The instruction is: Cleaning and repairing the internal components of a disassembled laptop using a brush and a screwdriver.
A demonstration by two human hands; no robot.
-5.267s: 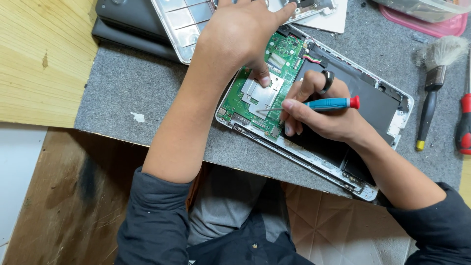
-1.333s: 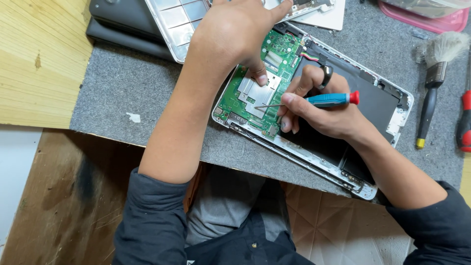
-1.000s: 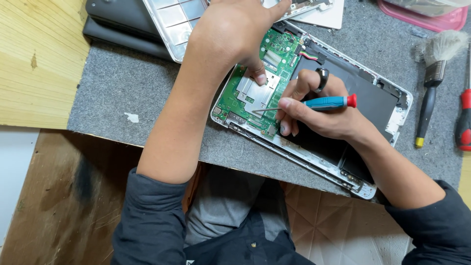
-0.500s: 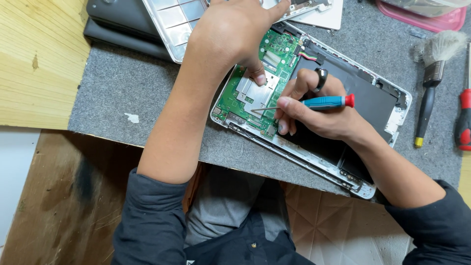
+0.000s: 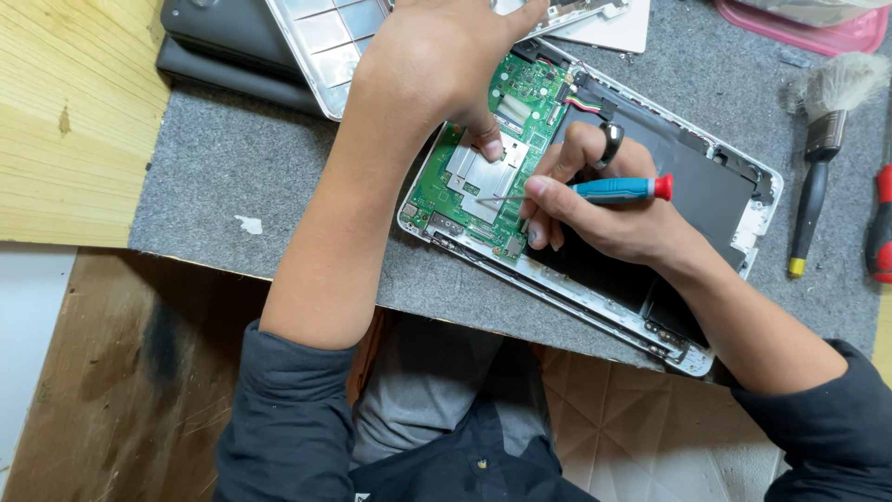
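The right hand (image 5: 613, 218) was closed round a small screwdriver (image 5: 609, 190) w/ a blue handle & red end cap, held nearly level, handle pointing right. Its thin metal shaft ran left & its tip sat on the silver plate (image 5: 483, 172) in the middle of the green circuit board (image 5: 465, 200). A dark ring showed on one finger of that hand.

The left hand (image 5: 437, 65) reached in from above, fingers curled down; one fingertip (image 5: 487, 146) pressed on the board at the top edge of the silver plate, just beside the screwdriver tip. It gripped nothing, only pressed.

The board lay in the left part of an opened laptop base (image 5: 743, 228) w/ a white/silver frame, set at a slant on a grey felt mat (image 5: 242, 167). A large black panel (image 5: 706, 191) filled the right part of the base, partly under the right hand.

Near the top left of the mat: a silver keyboard frame (image 5: 325, 37) lying over dark laptop parts (image 5: 223, 46). At the right edge: a brush (image 5: 818, 139) w/ black handle & pale bristles, and a red-handled tool (image 5: 881, 228), well apart from both hands. A pink tray (image 5: 799, 28) sat at top right. Wood tabletop (image 5: 65, 121) at left.
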